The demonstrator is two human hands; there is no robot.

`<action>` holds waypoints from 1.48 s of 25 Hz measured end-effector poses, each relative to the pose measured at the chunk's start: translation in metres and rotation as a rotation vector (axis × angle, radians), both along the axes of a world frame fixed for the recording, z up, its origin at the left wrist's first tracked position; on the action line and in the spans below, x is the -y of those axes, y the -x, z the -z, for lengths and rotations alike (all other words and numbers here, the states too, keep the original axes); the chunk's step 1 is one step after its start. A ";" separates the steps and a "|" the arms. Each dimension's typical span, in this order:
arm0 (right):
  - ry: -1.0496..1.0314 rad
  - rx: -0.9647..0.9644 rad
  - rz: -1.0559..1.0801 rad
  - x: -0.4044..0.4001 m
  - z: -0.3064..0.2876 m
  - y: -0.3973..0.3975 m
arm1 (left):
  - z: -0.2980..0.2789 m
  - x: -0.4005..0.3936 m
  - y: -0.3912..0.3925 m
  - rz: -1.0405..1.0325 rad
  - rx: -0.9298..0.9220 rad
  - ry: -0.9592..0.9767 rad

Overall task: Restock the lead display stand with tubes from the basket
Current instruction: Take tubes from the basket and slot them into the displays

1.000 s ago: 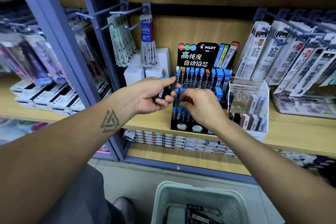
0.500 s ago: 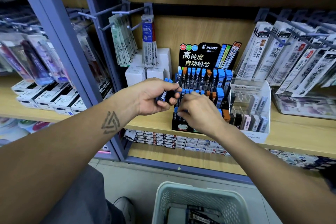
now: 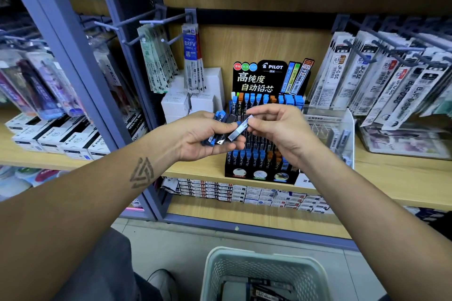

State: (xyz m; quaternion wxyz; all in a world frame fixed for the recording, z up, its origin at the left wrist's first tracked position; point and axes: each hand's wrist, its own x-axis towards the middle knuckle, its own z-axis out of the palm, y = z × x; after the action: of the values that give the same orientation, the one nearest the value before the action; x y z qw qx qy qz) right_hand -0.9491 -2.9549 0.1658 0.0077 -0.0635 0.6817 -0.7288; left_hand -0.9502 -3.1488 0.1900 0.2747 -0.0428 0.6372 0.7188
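The black lead display stand [image 3: 259, 173] sits on the wooden shelf, its rows filled with blue- and orange-capped tubes. In front of it, my left hand [image 3: 198, 138] grips a small bundle of lead tubes [image 3: 219, 118] with blue caps. My right hand [image 3: 281, 129] pinches one dark tube [image 3: 241, 129] by its upper end, right beside the bundle. The pale green basket [image 3: 264, 264] stands on the floor below, with boxes and tubes inside.
A clear Mono eraser case [image 3: 327, 129] stands right of the stand. White boxes [image 3: 186, 102] sit to its left. Hanging refill packs [image 3: 381, 76] crowd the right, and more [image 3: 156, 56] hang on pegs at left. A purple shelf post [image 3: 73, 61] rises at left.
My right hand has left the stand's lower rows and risen to the bundle in my left hand, where it now pinches one tube. My left hand has turned palm-up slightly.
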 end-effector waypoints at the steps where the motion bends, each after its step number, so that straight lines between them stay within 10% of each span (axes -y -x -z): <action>1: 0.012 -0.013 0.014 -0.003 -0.002 0.000 | 0.000 0.001 0.001 -0.003 0.004 0.002; 11: 0.080 0.035 0.044 -0.039 -0.012 -0.010 | 0.003 -0.018 0.012 -0.017 -0.060 -0.070; 18: -0.525 -0.185 -0.033 -0.064 -0.020 -0.020 | 0.004 -0.063 0.015 0.068 -0.267 -0.019; 29: -0.702 -0.207 0.430 -0.149 -0.025 -0.009 | 0.005 -0.114 0.020 0.011 -0.152 -0.104; 37: -0.887 -0.203 0.333 -0.138 -0.005 -0.002 | 0.011 -0.118 0.022 0.005 -0.155 -0.094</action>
State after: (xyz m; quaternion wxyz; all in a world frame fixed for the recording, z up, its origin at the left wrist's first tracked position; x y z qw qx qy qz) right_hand -0.9473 -2.8167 0.1705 -0.1492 -0.0148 0.9249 -0.3494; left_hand -0.9720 -3.0310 0.1793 0.2283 0.0276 0.6223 0.7483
